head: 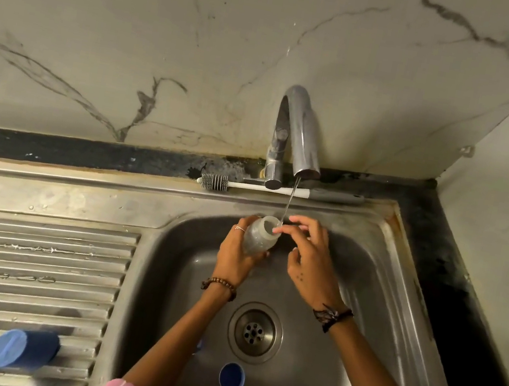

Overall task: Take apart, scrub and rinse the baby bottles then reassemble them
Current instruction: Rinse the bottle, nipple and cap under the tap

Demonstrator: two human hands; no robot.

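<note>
We hold the clear bottle body (260, 235) over the sink (406, 287), tilted, mouth up toward the faucet (301, 133), a thin stream (289, 202) falling at its rim. Left hand (237, 254) wraps the bottle's lower body, fingers curled round it; right hand (310, 257) sits just right of the mouth, fingertips (278, 230) touching the rim, otherwise loose and gripping nothing. Brush (214, 181) lies on the far ledge. A blue ring (231, 378) lies near the drain (255, 332); blue caps (23, 349) rest on the near-left drainboard (31, 255). Risk: wet plastic could slip from the one-handed hold; the stream may miss the narrow mouth.
</note>
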